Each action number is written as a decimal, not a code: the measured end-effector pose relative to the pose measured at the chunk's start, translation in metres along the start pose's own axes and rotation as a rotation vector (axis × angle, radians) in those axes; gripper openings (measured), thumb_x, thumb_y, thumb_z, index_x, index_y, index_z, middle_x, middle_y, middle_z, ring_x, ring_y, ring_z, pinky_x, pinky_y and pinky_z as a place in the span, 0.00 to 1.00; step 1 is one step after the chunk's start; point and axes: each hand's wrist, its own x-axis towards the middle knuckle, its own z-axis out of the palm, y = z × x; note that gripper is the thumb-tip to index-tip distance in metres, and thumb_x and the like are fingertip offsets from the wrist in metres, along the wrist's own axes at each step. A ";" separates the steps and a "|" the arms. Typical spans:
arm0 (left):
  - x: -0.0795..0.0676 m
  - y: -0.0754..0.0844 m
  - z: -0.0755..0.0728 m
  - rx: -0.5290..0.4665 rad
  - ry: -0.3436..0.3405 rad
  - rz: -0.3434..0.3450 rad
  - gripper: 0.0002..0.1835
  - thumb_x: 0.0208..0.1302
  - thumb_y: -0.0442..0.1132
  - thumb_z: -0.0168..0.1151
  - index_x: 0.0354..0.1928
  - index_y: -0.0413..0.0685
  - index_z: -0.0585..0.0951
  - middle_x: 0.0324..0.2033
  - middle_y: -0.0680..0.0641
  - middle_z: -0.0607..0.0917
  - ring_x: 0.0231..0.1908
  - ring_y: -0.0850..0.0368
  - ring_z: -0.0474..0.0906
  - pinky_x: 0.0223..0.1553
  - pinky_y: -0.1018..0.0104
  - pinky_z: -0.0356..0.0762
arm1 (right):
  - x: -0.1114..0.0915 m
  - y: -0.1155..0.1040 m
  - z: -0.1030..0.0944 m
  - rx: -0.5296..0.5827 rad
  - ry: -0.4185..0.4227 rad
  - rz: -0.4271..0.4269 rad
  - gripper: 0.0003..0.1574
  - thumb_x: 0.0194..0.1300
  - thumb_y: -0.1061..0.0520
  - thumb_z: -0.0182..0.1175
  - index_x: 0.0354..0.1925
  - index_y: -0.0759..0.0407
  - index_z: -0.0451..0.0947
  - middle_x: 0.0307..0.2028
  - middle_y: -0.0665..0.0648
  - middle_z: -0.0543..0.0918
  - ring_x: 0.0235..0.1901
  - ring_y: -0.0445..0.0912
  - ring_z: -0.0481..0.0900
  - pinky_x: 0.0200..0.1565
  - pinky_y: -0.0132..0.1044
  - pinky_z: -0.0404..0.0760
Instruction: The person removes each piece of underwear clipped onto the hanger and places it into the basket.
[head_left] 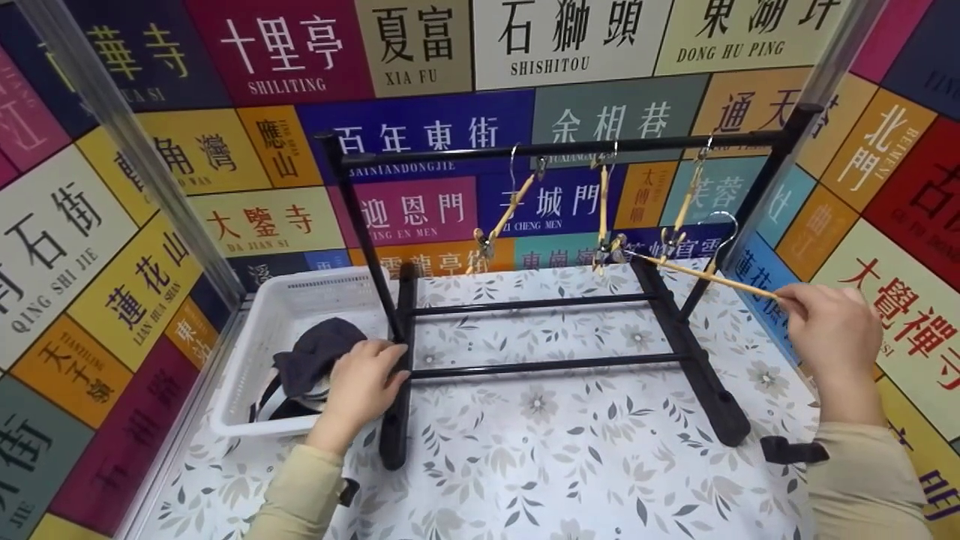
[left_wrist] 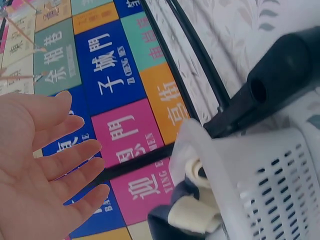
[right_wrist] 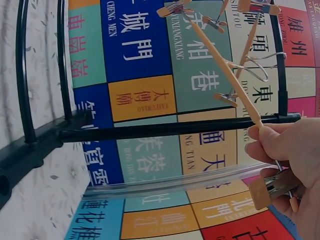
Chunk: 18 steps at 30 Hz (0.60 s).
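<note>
My right hand (head_left: 832,337) pinches one end of a wooden clip hanger (head_left: 727,282). The hanger is off the rod, held to the right of the rack with its hook upward; its far end overlaps the hanging hangers in the head view. A metal clip (right_wrist: 272,190) shows under my fingers in the right wrist view. My left hand (head_left: 364,386) is beside the rack's left foot and overlaps the white basket (head_left: 225,390), its fingers loosely extended and holding nothing. Dark navy cloth (head_left: 319,356) lies in the basket, with cream pieces (left_wrist: 192,214) among it.
A black garment rack (head_left: 555,148) stands on a flower-patterned tabletop (head_left: 536,427). Three wooden clip hangers (head_left: 603,199) hang from its top rod at differing angles. Two lower bars (head_left: 547,366) join its feet. Panels with printed place names (head_left: 420,206) close off the back and sides.
</note>
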 end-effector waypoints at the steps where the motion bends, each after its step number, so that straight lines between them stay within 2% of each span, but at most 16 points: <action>1: 0.000 0.002 0.002 0.000 0.006 0.008 0.19 0.56 0.39 0.72 0.50 0.43 0.84 0.42 0.41 0.84 0.42 0.38 0.79 0.39 0.42 0.76 | 0.003 0.000 -0.003 -0.011 -0.007 -0.001 0.09 0.68 0.62 0.62 0.45 0.63 0.83 0.38 0.67 0.84 0.41 0.63 0.69 0.43 0.60 0.63; 9: 0.000 0.022 0.014 -0.057 -0.004 0.037 0.18 0.56 0.40 0.72 0.49 0.46 0.84 0.43 0.44 0.83 0.44 0.42 0.79 0.42 0.45 0.75 | 0.024 -0.003 -0.021 -0.087 -0.082 0.022 0.11 0.69 0.63 0.59 0.48 0.64 0.81 0.40 0.69 0.82 0.42 0.65 0.66 0.46 0.62 0.63; 13: 0.001 0.031 0.024 -0.082 -0.016 0.049 0.18 0.56 0.40 0.72 0.49 0.44 0.84 0.43 0.43 0.83 0.45 0.42 0.79 0.45 0.46 0.76 | 0.031 -0.008 -0.028 -0.134 -0.095 0.052 0.12 0.70 0.63 0.58 0.49 0.66 0.80 0.40 0.70 0.80 0.43 0.65 0.64 0.48 0.62 0.62; 18: -0.002 0.041 0.035 -0.087 -0.033 0.062 0.18 0.56 0.40 0.73 0.49 0.44 0.84 0.44 0.43 0.83 0.45 0.42 0.78 0.43 0.46 0.77 | 0.035 -0.010 -0.037 -0.158 -0.098 0.069 0.13 0.72 0.63 0.56 0.51 0.68 0.78 0.40 0.72 0.79 0.44 0.66 0.63 0.50 0.63 0.61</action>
